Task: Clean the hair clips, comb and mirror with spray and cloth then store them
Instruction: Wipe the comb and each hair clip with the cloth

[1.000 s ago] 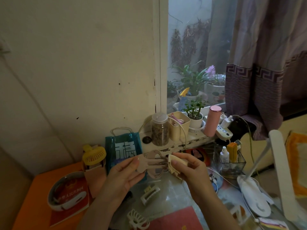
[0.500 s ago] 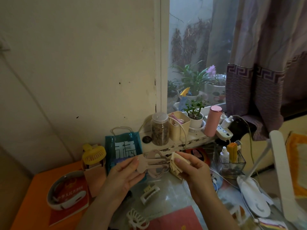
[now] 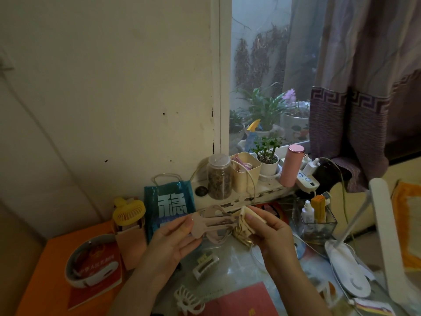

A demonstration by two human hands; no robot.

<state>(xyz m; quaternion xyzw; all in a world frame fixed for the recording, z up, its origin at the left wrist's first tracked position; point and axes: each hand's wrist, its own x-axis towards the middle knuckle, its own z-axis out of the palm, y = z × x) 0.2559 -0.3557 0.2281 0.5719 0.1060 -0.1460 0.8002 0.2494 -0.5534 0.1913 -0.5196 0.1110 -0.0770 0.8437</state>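
A large beige-pink plastic claw hair clip (image 3: 213, 224) is held in mid-air at the centre of the frame, above the bench (image 3: 239, 263). Its long axis runs left to right, nearly level. The left hand (image 3: 175, 238) pinches the clip's left end between thumb and fingers. The right hand (image 3: 271, 229) grips a folded cream cloth (image 3: 245, 221) pressed against the clip's right end.

Three hair clips show in all: the held one, a small cream rectangular clip (image 3: 205, 264) lying on the bench just below the hands, and a white claw clip (image 3: 188, 302) at the lower edge of the frame.

Right of centre, one clear square container (image 3: 319, 226) holds one small white spray bottle (image 3: 307, 214). A white desk lamp (image 3: 350, 270) crowds the lower right. A teal gift bag (image 3: 169, 208) and a yellow handheld fan (image 3: 128, 212) stand close behind the left hand, leaving little room there.
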